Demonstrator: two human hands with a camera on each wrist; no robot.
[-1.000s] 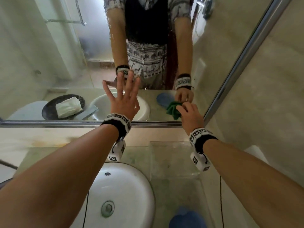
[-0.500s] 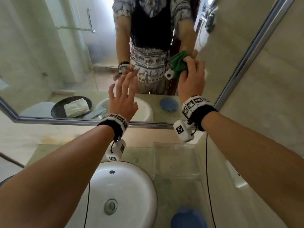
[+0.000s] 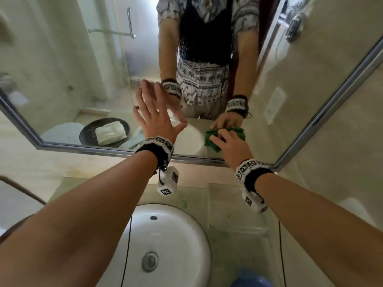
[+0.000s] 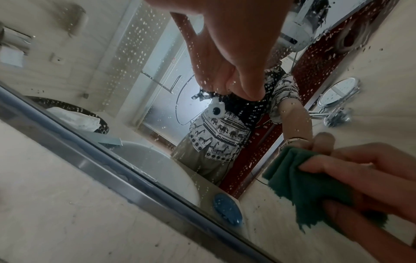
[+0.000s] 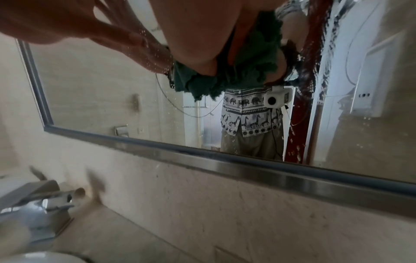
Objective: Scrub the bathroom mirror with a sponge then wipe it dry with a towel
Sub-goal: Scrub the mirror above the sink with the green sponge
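Observation:
The wall mirror [image 3: 83,69] has a metal frame [image 5: 202,158], and its glass is speckled with water drops. My left hand [image 3: 154,112] lies flat on the glass with fingers spread and holds nothing. My right hand [image 3: 228,143] grips a crumpled green sponge [image 3: 213,139] and presses it on the glass near the lower right corner, just above the frame. The left wrist view shows the sponge [image 4: 303,179] bunched under the right hand's fingers [image 4: 360,170]. In the right wrist view, the sponge [image 5: 254,71] hangs below my palm. A folded white towel [image 3: 110,132] on a dark dish shows only as a reflection.
A white basin [image 3: 165,245] sits below my arms, with a chrome tap [image 5: 33,195] at its back. Right of the basin is a clear tray [image 3: 234,204] on the stone counter and a blue object [image 3: 251,281] at the near edge. A tiled wall stands close on the right.
My right hand swept the sponge up the glass half a second ago and has now come back down to the lower right corner. My left hand stays flat on the mirror.

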